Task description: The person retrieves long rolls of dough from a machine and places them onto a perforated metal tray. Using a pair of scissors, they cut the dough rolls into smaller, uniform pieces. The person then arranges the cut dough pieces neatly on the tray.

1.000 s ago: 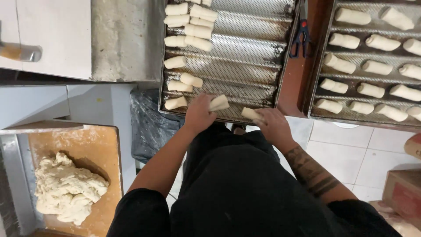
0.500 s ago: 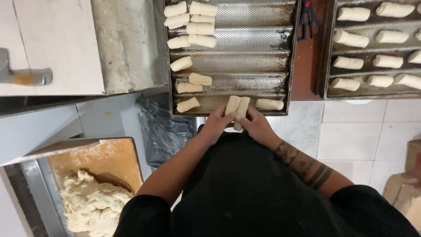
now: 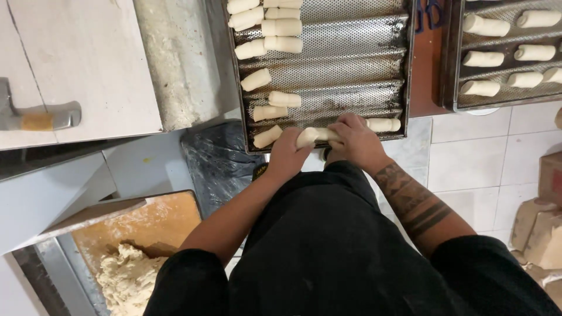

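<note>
While a second ago the hands worked apart, now the left hand [image 3: 290, 153] and right hand [image 3: 354, 139] close together around one dough roll [image 3: 313, 136] at the near edge of the perforated tray [image 3: 351, 58], each grip curled shut on it.

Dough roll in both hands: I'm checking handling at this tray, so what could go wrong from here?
The dough roll is held by the left hand and right hand at the perforated tray's near edge, so it might slip to the floor. Squeezing may deform it. It could also press against the roll beside it and stick.
</note>
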